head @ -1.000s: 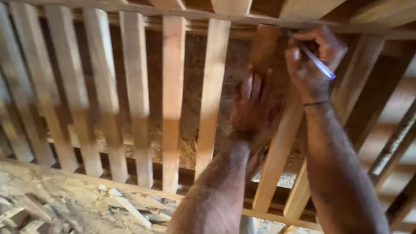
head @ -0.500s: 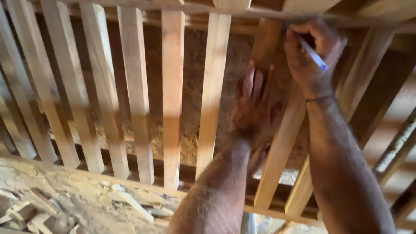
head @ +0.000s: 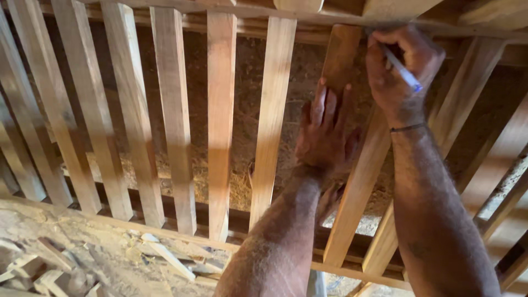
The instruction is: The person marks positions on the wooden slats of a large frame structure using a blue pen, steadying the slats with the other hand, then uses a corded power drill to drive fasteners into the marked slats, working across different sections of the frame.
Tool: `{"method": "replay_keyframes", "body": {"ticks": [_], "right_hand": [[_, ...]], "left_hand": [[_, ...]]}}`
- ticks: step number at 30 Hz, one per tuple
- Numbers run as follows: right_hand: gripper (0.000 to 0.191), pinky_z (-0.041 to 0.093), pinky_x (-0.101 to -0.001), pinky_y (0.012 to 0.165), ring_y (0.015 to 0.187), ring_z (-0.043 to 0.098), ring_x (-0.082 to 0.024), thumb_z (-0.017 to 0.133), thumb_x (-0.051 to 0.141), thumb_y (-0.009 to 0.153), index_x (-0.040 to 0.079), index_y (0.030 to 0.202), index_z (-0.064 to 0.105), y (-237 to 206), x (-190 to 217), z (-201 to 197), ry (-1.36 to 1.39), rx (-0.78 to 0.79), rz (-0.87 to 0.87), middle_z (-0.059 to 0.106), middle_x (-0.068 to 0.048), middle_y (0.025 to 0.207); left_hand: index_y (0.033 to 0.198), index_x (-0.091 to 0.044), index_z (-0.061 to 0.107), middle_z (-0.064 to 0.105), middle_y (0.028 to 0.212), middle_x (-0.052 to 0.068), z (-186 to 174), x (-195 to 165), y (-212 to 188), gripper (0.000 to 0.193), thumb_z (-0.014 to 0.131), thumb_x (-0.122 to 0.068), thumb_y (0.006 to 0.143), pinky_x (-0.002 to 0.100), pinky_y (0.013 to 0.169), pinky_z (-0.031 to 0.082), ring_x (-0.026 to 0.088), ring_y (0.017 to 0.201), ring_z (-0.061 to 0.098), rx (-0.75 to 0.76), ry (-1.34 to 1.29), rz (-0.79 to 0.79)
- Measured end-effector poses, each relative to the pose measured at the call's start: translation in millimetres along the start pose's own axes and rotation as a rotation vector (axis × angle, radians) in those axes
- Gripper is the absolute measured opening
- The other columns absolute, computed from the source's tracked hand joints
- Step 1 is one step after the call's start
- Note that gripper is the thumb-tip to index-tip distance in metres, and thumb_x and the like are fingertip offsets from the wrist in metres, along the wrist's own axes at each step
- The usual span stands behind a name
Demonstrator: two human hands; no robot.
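My left hand point(head: 325, 132) lies flat, fingers together, pressed on a loose wooden slat point(head: 340, 58) that leans against the slatted frame. My right hand point(head: 400, 69) is closed around a pen point(head: 404, 72) with a blue end, its tip hidden against the top of that slat, just under the upper rail point(head: 264, 10). A thin dark band circles my right wrist. Both forearms reach up from the bottom of the view.
Several upright wooden slats point(head: 221, 110) are fixed between the upper rail and a lower rail point(head: 165, 234). Straw-covered earth lies behind them. Wood offcuts and shavings point(head: 66, 264) litter the ground at bottom left. More slanted boards point(head: 495, 165) stand at right.
My right hand with the pen has shifted slightly along the slat's top. The left hand stays pressed on the slat. The view has drifted a little.
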State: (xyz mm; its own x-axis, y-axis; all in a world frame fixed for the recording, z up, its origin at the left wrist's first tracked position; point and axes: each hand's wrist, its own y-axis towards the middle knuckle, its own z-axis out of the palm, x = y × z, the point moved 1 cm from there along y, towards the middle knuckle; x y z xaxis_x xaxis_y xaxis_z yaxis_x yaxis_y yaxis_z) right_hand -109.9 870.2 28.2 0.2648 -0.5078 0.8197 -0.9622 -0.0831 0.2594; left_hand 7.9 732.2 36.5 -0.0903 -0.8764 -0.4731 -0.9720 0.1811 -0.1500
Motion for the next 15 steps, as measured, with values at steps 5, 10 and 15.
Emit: {"method": "replay_keyframes", "body": {"ticks": [5, 10, 15], "right_hand": [[0.007, 0.056, -0.0294, 0.075, 0.082, 0.074, -0.021, 0.076, -0.004, 0.105, -0.003, 0.101, 0.070, 1, 2, 0, -0.067, -0.009, -0.039, 0.075, -0.015, 0.092], [0.003, 0.058, -0.0308, 0.078, 0.087, 0.075, -0.022, 0.066, -0.006, 0.100, -0.004, 0.100, 0.068, 2, 4, 0, -0.021, -0.011, -0.074, 0.074, -0.014, 0.096], [0.008, 0.056, -0.0278, 0.077, 0.083, 0.072, -0.018, 0.067, 0.003, 0.100, -0.003, 0.104, 0.069, 3, 12, -2, 0.093, 0.022, 0.002, 0.072, -0.013, 0.092]], "left_hand": [[0.161, -0.004, 0.030, 0.037, 0.159, 0.024, 2, 1, 2, 0.092, 0.065, -0.047, 0.087, 0.064, 0.116, 0.037, 0.039, 0.160, 0.021, 0.034, -0.011, -0.007], [0.162, -0.004, 0.029, 0.037, 0.159, 0.024, 3, 1, -1, 0.091, 0.066, -0.044, 0.090, 0.065, 0.118, 0.035, 0.040, 0.160, 0.021, 0.003, -0.049, 0.000], [0.163, -0.006, 0.027, 0.038, 0.161, 0.024, 2, 0, -3, 0.091, 0.067, -0.043, 0.090, 0.067, 0.118, 0.035, 0.040, 0.161, 0.021, 0.021, -0.093, -0.013]]}}
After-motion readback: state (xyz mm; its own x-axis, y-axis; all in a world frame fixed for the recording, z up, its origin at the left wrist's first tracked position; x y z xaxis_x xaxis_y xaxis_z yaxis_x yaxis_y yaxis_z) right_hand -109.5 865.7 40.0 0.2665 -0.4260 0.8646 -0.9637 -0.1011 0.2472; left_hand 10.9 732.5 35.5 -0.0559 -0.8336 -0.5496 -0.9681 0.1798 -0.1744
